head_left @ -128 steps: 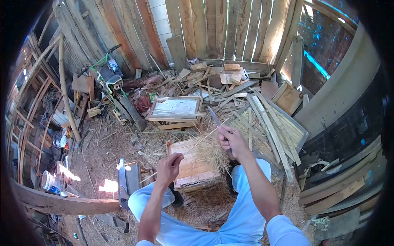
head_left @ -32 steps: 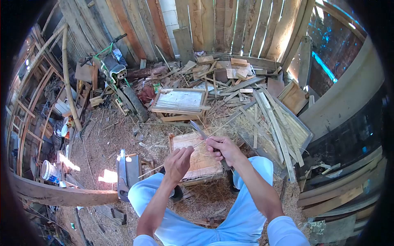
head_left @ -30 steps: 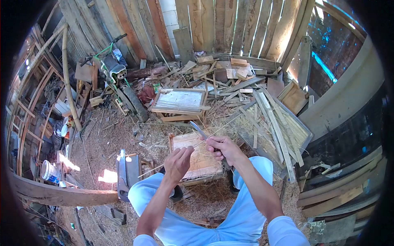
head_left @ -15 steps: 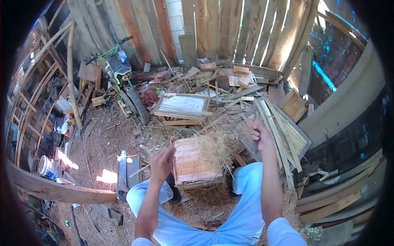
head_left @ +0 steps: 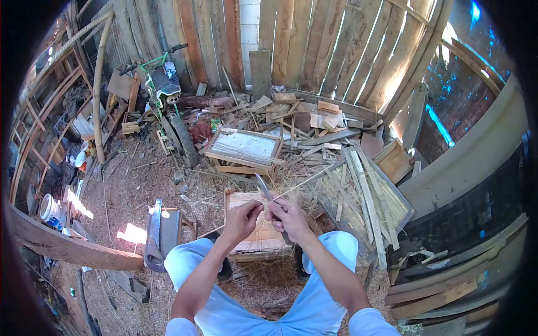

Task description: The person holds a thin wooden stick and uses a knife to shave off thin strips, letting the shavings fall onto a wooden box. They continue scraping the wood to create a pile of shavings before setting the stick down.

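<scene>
Over a low wooden box between my knees, both hands are close together. My right hand is closed on a knife, its blade pointing up and away from me and its handle end showing below the fist. A long thin strip of wood or bamboo runs slantwise through the hands, out to the upper right. My left hand pinches the strip beside the blade. Whether the blade touches the strip is hard to make out. Pale curly shavings lie around the box's right side, partly hidden by my right hand.
A handsaw leans by my left knee, near a wooden beam. Ahead lie a framed panel and heaped wood scraps. A small green bike stands at the back left. Long slats rest at the right.
Both hands, apart half a second ago, have come together over the box. The right hand has moved left; the knife and thin strip now show clearly. The view has shifted slightly.
</scene>
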The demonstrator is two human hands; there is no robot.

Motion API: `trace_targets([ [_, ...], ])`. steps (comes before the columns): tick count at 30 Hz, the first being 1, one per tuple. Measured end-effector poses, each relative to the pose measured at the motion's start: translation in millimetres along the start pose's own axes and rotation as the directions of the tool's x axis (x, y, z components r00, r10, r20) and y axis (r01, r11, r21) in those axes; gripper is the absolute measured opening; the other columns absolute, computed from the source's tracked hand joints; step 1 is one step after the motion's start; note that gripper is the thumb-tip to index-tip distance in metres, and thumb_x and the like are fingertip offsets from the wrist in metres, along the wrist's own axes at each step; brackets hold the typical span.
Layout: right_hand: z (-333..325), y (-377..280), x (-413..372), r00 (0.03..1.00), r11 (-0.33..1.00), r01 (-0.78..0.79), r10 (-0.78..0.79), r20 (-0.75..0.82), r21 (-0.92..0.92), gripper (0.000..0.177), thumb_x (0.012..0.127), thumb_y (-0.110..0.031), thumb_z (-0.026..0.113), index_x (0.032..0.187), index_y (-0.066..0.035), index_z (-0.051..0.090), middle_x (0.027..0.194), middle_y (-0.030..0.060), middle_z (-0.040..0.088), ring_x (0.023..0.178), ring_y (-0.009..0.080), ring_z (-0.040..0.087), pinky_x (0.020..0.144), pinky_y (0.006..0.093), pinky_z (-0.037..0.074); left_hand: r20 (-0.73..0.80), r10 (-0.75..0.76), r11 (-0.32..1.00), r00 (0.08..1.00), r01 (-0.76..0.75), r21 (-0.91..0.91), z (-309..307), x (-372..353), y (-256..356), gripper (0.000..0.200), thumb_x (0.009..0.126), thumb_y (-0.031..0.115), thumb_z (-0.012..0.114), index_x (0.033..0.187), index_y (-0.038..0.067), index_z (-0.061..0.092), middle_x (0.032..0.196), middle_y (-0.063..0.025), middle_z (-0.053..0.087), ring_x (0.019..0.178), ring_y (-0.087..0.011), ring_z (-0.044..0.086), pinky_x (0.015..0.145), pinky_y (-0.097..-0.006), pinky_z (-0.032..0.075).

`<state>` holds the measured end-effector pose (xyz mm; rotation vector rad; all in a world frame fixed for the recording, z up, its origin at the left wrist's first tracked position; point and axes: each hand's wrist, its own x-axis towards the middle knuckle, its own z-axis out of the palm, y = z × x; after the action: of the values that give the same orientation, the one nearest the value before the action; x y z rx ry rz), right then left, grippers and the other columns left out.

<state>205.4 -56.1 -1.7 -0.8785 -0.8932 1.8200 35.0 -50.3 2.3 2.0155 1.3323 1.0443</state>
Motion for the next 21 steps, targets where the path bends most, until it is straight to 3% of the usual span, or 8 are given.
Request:
trace_targets([
  [3,-7,-1,0,1.0,0.999,-0.002,0.002,0.001,-0.044,0.025,0.096,-0.021,0.053,0.109,0.0,0.059,0.071,0.0021,0.056,0.049,0.0029,0.04,0.04,0.0162,0.029,0.057,-0.002,1.0,0.998,0.002,-0.001,-5,1,0,0.01,0.086,0.014,0.061,0.09,0.005,0.064,0.068,-0.0167,0.06,0.058,-0.0319,0.06,0.052,-0.0388,0.044],
  [6,-7,-8,-4,0.998,0.999,-0.033,0.032,-0.051,-0.033,0.025,0.095,-0.021,0.054,0.105,0.001,0.06,0.071,0.0012,0.055,0.049,0.0028,0.04,0.04,0.0159,0.028,0.069,0.011,1.0,0.998,-0.013,0.017,-4,0,1,0.012,0.087,0.016,0.06,0.09,0.005,0.063,0.069,-0.0161,0.061,0.059,-0.0326,0.06,0.052,-0.0396,0.044],
  [16,-17,-24,-9,0.992,0.992,-0.085,0.076,-0.097,-0.095,0.032,0.093,-0.021,0.058,0.111,0.005,0.057,0.072,-0.0004,0.051,0.05,0.0033,0.039,0.041,0.0169,0.027,0.12,-0.019,1.0,0.993,0.019,0.0,-9,-1,5,0.015,0.088,0.02,0.059,0.09,0.006,0.064,0.069,-0.0156,0.062,0.062,-0.0336,0.061,0.054,-0.0409,0.045],
  [18,-17,-24,-9,0.993,0.995,-0.077,0.072,-0.089,-0.058,0.031,0.092,-0.02,0.058,0.111,0.005,0.057,0.072,-0.0005,0.051,0.05,0.0032,0.038,0.041,0.0168,0.027,0.127,-0.015,1.0,0.992,0.014,0.009,-7,-2,1,0.012,0.087,0.016,0.06,0.091,0.006,0.065,0.068,-0.0143,0.062,0.055,-0.0258,0.058,0.053,-0.0339,0.044],
  [21,-17,-25,-9,0.989,0.994,-0.097,0.089,-0.116,-0.059,0.029,0.094,-0.02,0.056,0.11,0.005,0.058,0.071,-0.0014,0.05,0.049,0.0032,0.038,0.04,0.0165,0.027,0.133,-0.01,1.0,0.991,0.009,0.01,-10,-2,4,0.014,0.088,0.018,0.06,0.091,0.005,0.065,0.069,-0.0147,0.063,0.059,-0.0284,0.06,0.055,-0.0354,0.045],
])
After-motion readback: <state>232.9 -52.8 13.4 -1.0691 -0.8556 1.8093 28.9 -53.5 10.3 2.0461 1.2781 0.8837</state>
